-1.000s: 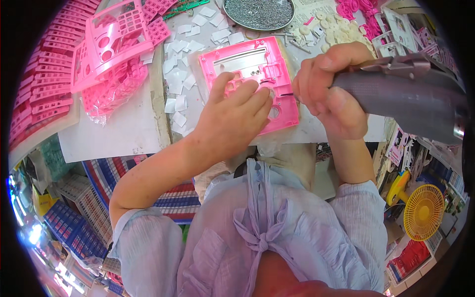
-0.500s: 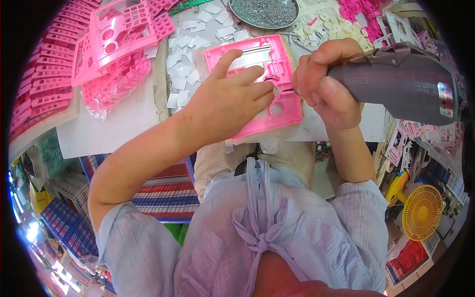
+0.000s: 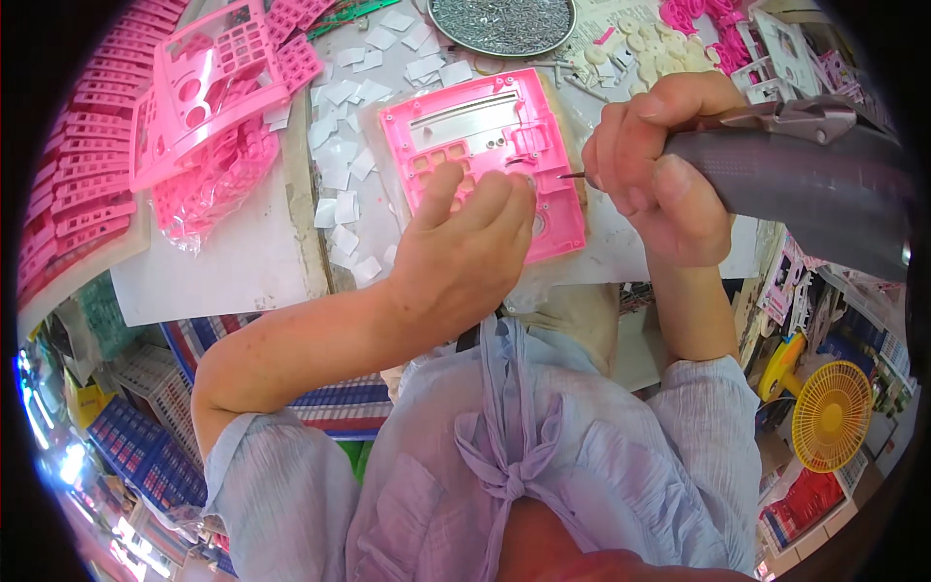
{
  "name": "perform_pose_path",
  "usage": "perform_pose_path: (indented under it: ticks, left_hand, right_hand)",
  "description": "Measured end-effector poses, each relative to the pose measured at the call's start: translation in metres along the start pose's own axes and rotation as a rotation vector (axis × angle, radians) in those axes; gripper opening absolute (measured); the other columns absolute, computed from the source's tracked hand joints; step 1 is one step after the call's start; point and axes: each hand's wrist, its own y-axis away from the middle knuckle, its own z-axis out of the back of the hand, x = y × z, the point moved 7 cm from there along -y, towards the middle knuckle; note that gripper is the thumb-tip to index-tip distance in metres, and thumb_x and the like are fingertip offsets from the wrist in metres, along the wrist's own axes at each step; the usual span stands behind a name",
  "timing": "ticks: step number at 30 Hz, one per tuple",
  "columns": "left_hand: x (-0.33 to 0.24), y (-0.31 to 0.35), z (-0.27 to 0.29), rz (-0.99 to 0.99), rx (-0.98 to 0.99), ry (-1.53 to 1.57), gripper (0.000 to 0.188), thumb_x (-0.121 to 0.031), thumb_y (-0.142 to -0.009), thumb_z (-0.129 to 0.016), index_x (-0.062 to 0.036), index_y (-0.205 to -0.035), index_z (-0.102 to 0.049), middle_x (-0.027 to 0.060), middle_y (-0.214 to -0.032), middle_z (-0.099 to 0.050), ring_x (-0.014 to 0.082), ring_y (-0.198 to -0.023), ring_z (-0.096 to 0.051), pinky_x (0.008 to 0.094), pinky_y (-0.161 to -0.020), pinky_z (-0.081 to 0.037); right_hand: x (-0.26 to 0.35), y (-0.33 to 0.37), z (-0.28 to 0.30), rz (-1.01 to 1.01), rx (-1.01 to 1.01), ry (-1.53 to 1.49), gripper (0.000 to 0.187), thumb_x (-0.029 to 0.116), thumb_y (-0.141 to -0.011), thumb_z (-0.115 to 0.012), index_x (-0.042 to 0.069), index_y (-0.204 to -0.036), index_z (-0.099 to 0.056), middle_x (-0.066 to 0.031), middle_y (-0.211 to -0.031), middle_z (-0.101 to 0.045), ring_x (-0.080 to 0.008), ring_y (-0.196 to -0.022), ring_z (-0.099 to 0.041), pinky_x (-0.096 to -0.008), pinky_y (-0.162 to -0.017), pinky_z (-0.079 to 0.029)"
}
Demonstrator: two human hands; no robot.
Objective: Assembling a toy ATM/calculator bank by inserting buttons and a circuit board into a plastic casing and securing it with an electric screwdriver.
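A pink plastic housing (image 3: 549, 112) lies on the bench in front of me, with a silver strip (image 3: 465, 119) and a grid of square openings. My left hand (image 3: 456, 238) rests over its lower middle, the fingers bent down and mostly bunched together. Whatever they pinch is hidden beneath them. In my right hand (image 3: 669, 165) is a dark grey power screwdriver (image 3: 776, 170), held sideways with its body to the right. Its thin bit (image 3: 572, 176) points left, over the housing's right edge.
White paper squares (image 3: 339, 160) are scattered left of the housing. A round tray of screws (image 3: 504, 24) stands behind it. Pink frames (image 3: 199, 107) and stacked pink parts (image 3: 92, 165) fill the left. Cream discs (image 3: 664, 48) lie back right; a yellow fan (image 3: 831, 415) stands lower right.
My left hand has drawn back slightly toward me, its outstretched index finger now bent. The screwdriver and right hand have shifted right, exposing the bit. More of the housing shows.
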Motion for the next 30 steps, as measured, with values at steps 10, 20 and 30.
perform_pose_path:
  ticks: [10,20,30]
  left_hand:
    - [0.01,-0.007,-0.003,0.089,0.073,0.232,0.039,-0.016,-0.083,-0.064,-0.0063,-0.122,-0.066,0.0025,-0.124,-0.062,0.0175,-0.106,-0.055,0.0465,-0.1,-0.034]
    - [0.017,-0.01,0.001,-0.054,0.03,0.182,0.04,-0.016,-0.081,-0.062,-0.008,-0.12,-0.067,0.0,-0.125,-0.062,0.0176,-0.107,-0.056,0.0468,-0.099,-0.036]
    - [0.014,-0.011,-0.001,-0.032,0.09,0.198,0.043,-0.017,-0.08,-0.062,-0.0074,-0.122,-0.066,0.0033,-0.126,-0.061,0.0197,-0.108,-0.055,0.0464,-0.1,-0.035]
  right_hand:
    - [-0.003,-0.008,0.003,-0.004,0.057,-0.058,0.036,0.017,-0.095,-0.061,0.001,-0.124,-0.047,-0.0003,-0.062,-0.047,-0.01,-0.053,-0.042,-0.0281,-0.05,-0.036]
    - [-0.009,0.004,0.015,0.035,-0.079,-0.136,0.039,0.022,-0.096,-0.062,0.001,-0.125,-0.047,0.0012,-0.061,-0.046,-0.01,-0.054,-0.043,-0.0273,-0.051,-0.035]
    - [-0.01,0.006,0.023,0.022,-0.106,-0.112,0.041,0.025,-0.096,-0.064,0.003,-0.126,-0.048,0.0024,-0.06,-0.045,-0.0101,-0.053,-0.043,-0.027,-0.049,-0.034]
